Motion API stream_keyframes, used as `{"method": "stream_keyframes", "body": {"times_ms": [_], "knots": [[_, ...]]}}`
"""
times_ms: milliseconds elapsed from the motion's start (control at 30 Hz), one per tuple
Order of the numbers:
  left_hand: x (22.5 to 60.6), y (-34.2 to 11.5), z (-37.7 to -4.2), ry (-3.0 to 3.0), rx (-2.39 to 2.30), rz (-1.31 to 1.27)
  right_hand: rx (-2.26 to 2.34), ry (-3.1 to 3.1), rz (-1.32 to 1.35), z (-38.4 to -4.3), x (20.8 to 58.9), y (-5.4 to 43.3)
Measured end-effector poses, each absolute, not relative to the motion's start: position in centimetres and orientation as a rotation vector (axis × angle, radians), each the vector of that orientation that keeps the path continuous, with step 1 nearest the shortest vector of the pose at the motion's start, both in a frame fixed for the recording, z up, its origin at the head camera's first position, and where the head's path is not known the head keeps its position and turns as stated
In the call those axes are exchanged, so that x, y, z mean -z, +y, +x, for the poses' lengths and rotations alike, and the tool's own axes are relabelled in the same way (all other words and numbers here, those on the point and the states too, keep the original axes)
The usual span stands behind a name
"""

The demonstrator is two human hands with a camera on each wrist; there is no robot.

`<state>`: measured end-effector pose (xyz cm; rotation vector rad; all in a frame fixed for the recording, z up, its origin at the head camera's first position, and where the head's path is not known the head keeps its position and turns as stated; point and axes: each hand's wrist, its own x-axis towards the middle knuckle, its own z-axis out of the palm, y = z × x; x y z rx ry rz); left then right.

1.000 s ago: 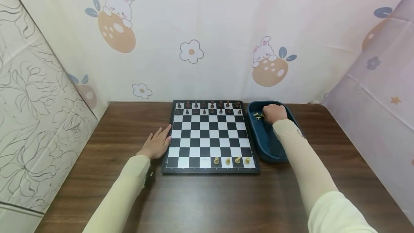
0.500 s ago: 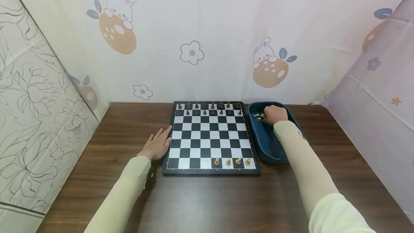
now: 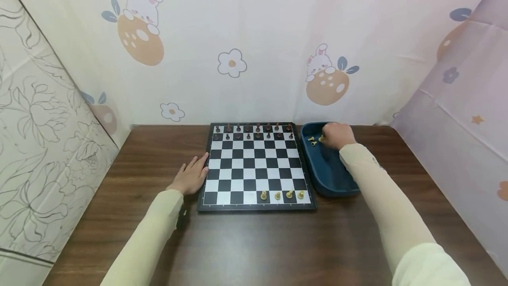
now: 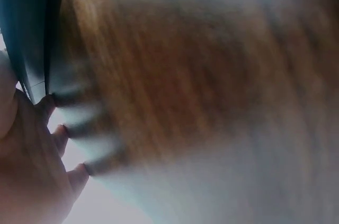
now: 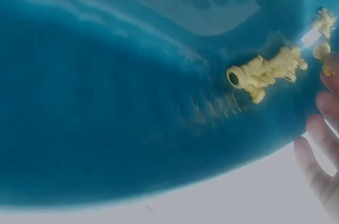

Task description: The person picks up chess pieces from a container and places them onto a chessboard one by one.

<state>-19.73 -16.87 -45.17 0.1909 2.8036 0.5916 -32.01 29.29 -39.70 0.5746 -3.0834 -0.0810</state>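
My left hand [image 3: 189, 177] lies on the table with fingers spread, its fingertips at the left edge of the chessboard [image 3: 254, 208]. In the left wrist view its fingers [image 4: 60, 138] touch the tabletop beside the dark board. Over the back of the blue tray [image 3: 332, 192] is my right hand [image 3: 338, 135], which pinches a pale yellow chess piece [image 5: 322, 52] at its fingertips; the thumb is hidden in the right wrist view. Several more yellow chess pieces [image 5: 265, 73] lie in the tray. Others of that colour, such as the near-row chess piece [image 3: 263, 195], stand on the board.
Two rows of dark reddish chess pieces [image 3: 248, 136] stand at the board's far side. The tray stands close against the board's right edge. Brown wood tabletop [image 3: 254, 246] extends in front, and a patterned cloth [image 3: 262, 21] hangs behind.
My right hand has shifted slightly right and tilted within the tray, with a yellow chess piece now showing at its fingertips. The left hand has stayed in place. The head view has shifted a little.
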Motion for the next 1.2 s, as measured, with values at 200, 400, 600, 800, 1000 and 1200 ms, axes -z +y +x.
{"method": "stream_keyframes", "body": {"times_ms": [200, 400, 600, 800, 1000, 1200], "knots": [[45.2, -16.8, -19.8, 2.809, -0.587, 0.185, 0.15, -2.991, 0.729, -31.1, 37.7, 29.1], [45.1, -17.1, -19.9, 2.825, -0.604, 0.19, 0.212, -2.924, 0.841, -29.8, 34.8, 27.8], [45.3, -17.1, -19.6, 2.808, -0.598, 0.192, 0.307, -2.85, 0.943, -28.1, 33.7, 26.1], [45.1, -17.1, -19.6, 2.816, -0.605, 0.203, 0.354, -2.776, 1.023, -26.8, 33.3, 23.7], [45.3, -17.2, -19.6, 2.815, -0.6, 0.219, 0.383, -2.706, 1.125, -25.4, 33.2, 20.8], [45.3, -17.2, -19.5, 2.814, -0.622, 0.215, 0.409, -2.609, 1.271, -23.8, 33.2, 17.5]]}}
